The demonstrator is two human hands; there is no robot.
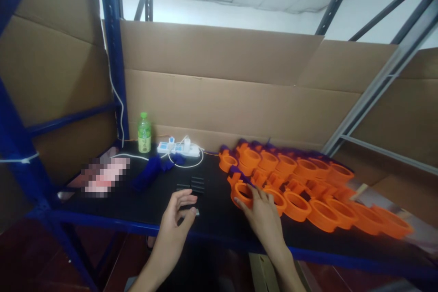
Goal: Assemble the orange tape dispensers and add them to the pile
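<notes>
Where the right hand (262,212) meets the pile, an orange ring (243,193) lies flat at the near-left corner of the orange rings (308,187) — a broad, thick-walled plastic hoop with an open centre, one of many like pieces spread in rows across the right half of the black worktop (212,200). Dark purple parts edge the far side of the pile. Small black blocks (193,185) lie near the middle; behind them sit a white power strip (179,148) with its cable, a green bottle (144,133) and a blue cloth (150,171). Brown cardboard sheets (222,86) back the blue shelving frame (114,54). Left hand (178,219): loosely curled over a small grey piece at the front edge, grip unclear. Right hand: fingers spread open, tips resting on the ring — not closed around it.
</notes>
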